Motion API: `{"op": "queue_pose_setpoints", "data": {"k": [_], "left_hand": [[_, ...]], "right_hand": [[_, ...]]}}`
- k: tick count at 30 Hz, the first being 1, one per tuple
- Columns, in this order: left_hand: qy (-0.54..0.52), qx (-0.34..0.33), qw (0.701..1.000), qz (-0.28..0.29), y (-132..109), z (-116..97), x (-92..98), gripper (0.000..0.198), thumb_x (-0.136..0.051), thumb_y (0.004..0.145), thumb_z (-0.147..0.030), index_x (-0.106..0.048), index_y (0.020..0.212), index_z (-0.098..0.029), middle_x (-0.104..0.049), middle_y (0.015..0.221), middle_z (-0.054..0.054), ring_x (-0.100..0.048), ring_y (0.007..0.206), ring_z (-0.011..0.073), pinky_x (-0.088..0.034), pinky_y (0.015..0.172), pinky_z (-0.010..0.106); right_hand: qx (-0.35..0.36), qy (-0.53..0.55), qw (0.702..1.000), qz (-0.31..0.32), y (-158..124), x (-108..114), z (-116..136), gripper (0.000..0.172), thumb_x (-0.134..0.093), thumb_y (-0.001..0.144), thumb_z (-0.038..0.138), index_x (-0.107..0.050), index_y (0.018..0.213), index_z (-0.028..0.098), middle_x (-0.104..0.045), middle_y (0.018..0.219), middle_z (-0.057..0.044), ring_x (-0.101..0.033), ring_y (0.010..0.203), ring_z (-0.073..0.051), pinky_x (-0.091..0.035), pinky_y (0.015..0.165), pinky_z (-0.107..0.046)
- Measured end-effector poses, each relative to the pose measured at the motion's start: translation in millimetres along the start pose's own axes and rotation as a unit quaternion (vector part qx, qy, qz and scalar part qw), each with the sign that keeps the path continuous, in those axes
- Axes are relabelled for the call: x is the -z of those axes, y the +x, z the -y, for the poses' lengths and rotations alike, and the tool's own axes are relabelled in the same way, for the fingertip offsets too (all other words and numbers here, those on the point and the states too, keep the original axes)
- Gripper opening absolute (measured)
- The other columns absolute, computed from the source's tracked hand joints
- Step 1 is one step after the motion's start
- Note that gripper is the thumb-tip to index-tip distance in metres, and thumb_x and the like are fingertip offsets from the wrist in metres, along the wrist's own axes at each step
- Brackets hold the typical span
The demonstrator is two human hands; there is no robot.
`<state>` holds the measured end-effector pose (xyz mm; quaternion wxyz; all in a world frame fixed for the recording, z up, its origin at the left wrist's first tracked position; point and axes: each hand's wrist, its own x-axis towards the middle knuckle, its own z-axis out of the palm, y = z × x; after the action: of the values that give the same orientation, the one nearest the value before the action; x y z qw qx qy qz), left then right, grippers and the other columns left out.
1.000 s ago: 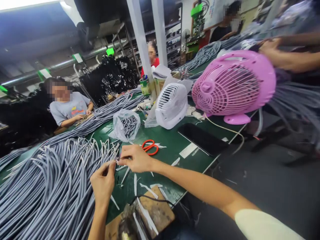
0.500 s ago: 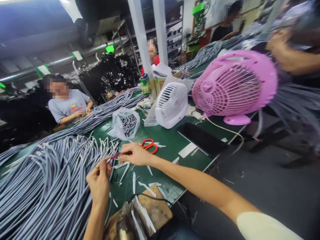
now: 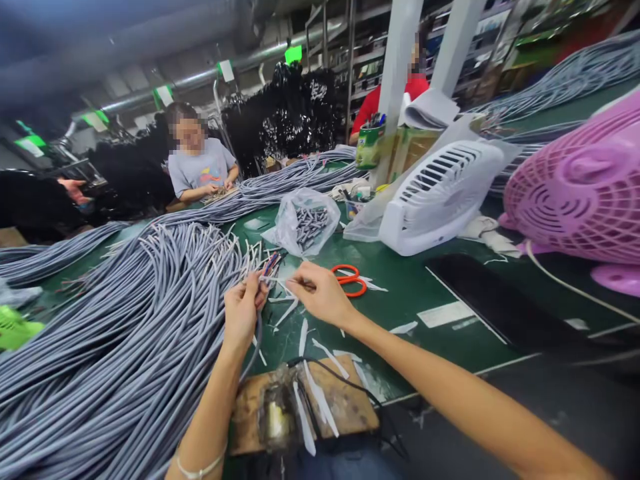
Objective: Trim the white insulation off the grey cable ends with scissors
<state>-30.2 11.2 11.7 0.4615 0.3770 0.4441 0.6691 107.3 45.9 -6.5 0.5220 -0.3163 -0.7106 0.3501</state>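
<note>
My left hand (image 3: 243, 312) is closed around the end of a grey cable (image 3: 259, 335). Thin coloured wires (image 3: 271, 263), blue and red-orange among them, stick up from that end. A white strip (image 3: 274, 280) runs from the cable end across to my right hand (image 3: 320, 292), whose thumb and fingers pinch its other end. Just behind my right hand lie scissors with orange handles (image 3: 353, 280). A large bundle of grey cables (image 3: 165, 333) with pale ends spreads beside my left hand.
A clear bag of short grey pieces (image 3: 307, 223) sits behind my hands. To the right are a white fan (image 3: 443, 197), a pink fan (image 3: 575, 193) and a black phone (image 3: 480, 300). A stained wooden block (image 3: 345, 400) stands at the front edge amid white scraps. Co-workers sit across the table.
The view has turned left, so things appear further right. My right hand has gone from the coloured wires to the white strip, and the wires now stand apart above my left hand.
</note>
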Motion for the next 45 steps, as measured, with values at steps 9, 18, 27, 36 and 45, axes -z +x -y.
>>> {"op": "queue_pose_setpoints", "data": {"k": [9, 18, 27, 36, 45], "left_hand": [[0.136, 0.010, 0.987, 0.081, -5, 17, -0.4, 0.055, -0.058, 0.070, -0.056, -0.067, 0.093, -0.007, -0.051, 0.043, -0.003, -0.042, 0.037, 0.0067, -0.031, 0.038, 0.018], [0.151, 0.029, 0.986, 0.069, -6, 21, -4.4, 0.057, -0.056, 0.068, -0.060, -0.065, 0.091, -0.008, -0.059, 0.050, 0.001, -0.046, 0.034, 0.0080, -0.035, 0.035, 0.019], [0.157, -0.004, 0.987, -0.017, -1, 21, -2.2, 0.046, -0.054, 0.071, -0.058, -0.059, 0.066, -0.012, -0.047, 0.036, -0.004, -0.043, 0.029, 0.0084, -0.034, 0.032, 0.018], [0.014, 0.029, 0.999, -0.039, 3, 10, -3.1, 0.047, -0.063, 0.063, -0.059, -0.053, 0.063, -0.013, -0.063, 0.064, 0.003, -0.045, 0.033, 0.0048, -0.024, 0.030, 0.015], [0.124, 0.050, 0.988, 0.077, 5, 13, 5.4, 0.035, -0.073, 0.053, -0.025, -0.071, 0.084, -0.008, -0.051, 0.047, -0.003, -0.038, 0.043, 0.0044, -0.027, 0.043, 0.018]], "right_hand": [[-0.130, 0.155, 0.978, 0.043, -1, -6, -6, 0.038, -0.068, 0.066, 0.032, -0.057, 0.099, 0.016, -0.061, 0.068, 0.000, -0.054, 0.056, -0.011, -0.043, 0.050, -0.020], [-0.108, 0.149, 0.983, 0.026, 2, -4, -9, 0.017, -0.065, 0.067, 0.031, -0.062, 0.073, 0.015, -0.058, 0.065, 0.000, -0.053, 0.062, -0.012, -0.041, 0.054, -0.020], [-0.068, 0.014, 0.997, 0.016, 0, -4, -5, 0.025, -0.060, 0.073, 0.033, -0.056, 0.056, 0.015, -0.052, 0.054, 0.001, -0.042, 0.051, -0.010, -0.035, 0.051, -0.021], [-0.057, 0.014, 0.998, 0.012, 1, -4, -6, 0.024, -0.058, 0.073, 0.030, -0.051, 0.055, 0.015, -0.050, 0.054, 0.001, -0.043, 0.053, -0.010, -0.037, 0.053, -0.020], [-0.019, -0.050, 0.998, -0.019, 0, 2, -5, 0.023, -0.058, 0.075, 0.028, -0.055, 0.058, 0.014, -0.055, 0.057, 0.000, -0.046, 0.054, -0.010, -0.036, 0.053, -0.020]]}}
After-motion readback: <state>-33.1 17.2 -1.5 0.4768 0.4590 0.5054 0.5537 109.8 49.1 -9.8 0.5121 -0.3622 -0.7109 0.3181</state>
